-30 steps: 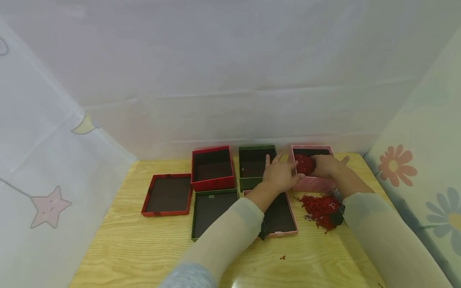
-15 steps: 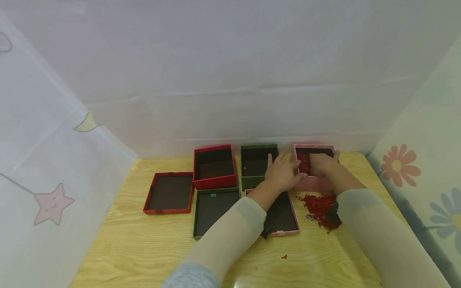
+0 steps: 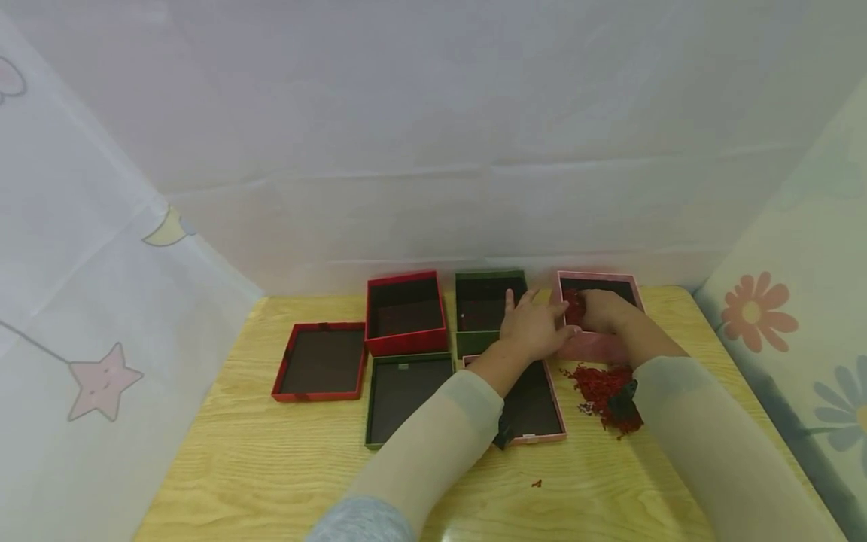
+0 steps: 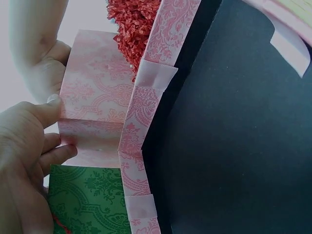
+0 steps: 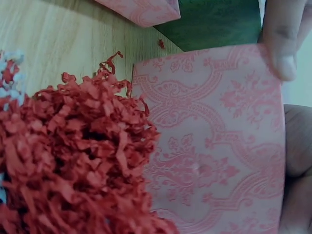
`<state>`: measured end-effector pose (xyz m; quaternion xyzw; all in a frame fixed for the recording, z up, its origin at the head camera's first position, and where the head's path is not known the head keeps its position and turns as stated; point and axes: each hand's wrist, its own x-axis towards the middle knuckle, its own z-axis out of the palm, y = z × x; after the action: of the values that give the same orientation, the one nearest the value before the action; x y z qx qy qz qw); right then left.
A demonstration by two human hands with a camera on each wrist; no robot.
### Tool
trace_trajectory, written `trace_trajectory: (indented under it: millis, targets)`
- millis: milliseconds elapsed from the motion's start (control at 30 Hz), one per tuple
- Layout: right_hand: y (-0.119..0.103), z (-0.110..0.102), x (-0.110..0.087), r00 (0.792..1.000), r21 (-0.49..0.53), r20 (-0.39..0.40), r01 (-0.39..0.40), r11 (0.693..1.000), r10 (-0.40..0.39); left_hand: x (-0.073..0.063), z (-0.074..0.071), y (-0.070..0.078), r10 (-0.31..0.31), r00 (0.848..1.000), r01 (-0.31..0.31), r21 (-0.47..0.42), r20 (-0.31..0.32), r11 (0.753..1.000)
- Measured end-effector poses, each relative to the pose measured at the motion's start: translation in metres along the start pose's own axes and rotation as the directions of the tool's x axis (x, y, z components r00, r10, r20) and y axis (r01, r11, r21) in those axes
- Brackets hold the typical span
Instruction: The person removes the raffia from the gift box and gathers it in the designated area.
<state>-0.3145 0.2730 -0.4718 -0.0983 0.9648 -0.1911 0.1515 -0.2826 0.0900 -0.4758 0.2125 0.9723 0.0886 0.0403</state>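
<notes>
A pink patterned box [image 3: 596, 348] stands at the back right of the table. My left hand [image 3: 531, 327] grips its near left corner; in the left wrist view the thumb lies at the rim and the fingers [image 4: 61, 155] touch the side wall. My right hand [image 3: 606, 310] reaches down inside the box, its fingertips hidden, beside red shredded paper [image 3: 574, 307] at the left. A loose heap of red shredded paper [image 5: 73, 156] lies in front of the box, partly behind the right wrist.
To the left stand an open green box [image 3: 477, 345] and an open red box [image 3: 406, 342]. Nearer lie a red lid [image 3: 321, 361], a green lid [image 3: 406, 399] and a pink lid [image 3: 535, 406], partly under the left arm. A red scrap [image 3: 536, 483] lies near the front.
My right hand has gone lower into the pink box, and the red shredded paper there has sunk below the rim. The left hand stays at the box's corner.
</notes>
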Motion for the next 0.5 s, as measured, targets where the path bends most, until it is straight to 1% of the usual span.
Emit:
trace_trajectory:
  millis: [200,300,500]
  targets:
    - [0.0116,0.0048,0.0059,1.000,0.059,-0.014,0.004,0.998,-0.003,-0.0003,0.0014,-0.0009,0.006,1.000,-0.006,0.002,0.003,1.000]
    - [0.0124,0.0050,0.0071,1.000,0.057,-0.024,0.017,0.998,-0.015,-0.0010,0.0010,-0.0015,0.008,1.000,-0.008,0.014,0.013,1.000]
    - [0.0114,0.0072,0.0097,1.000,0.075,-0.024,0.006,0.997,-0.004,-0.0024,0.0003,-0.0011,0.011,0.999,-0.012,0.026,0.032,1.000]
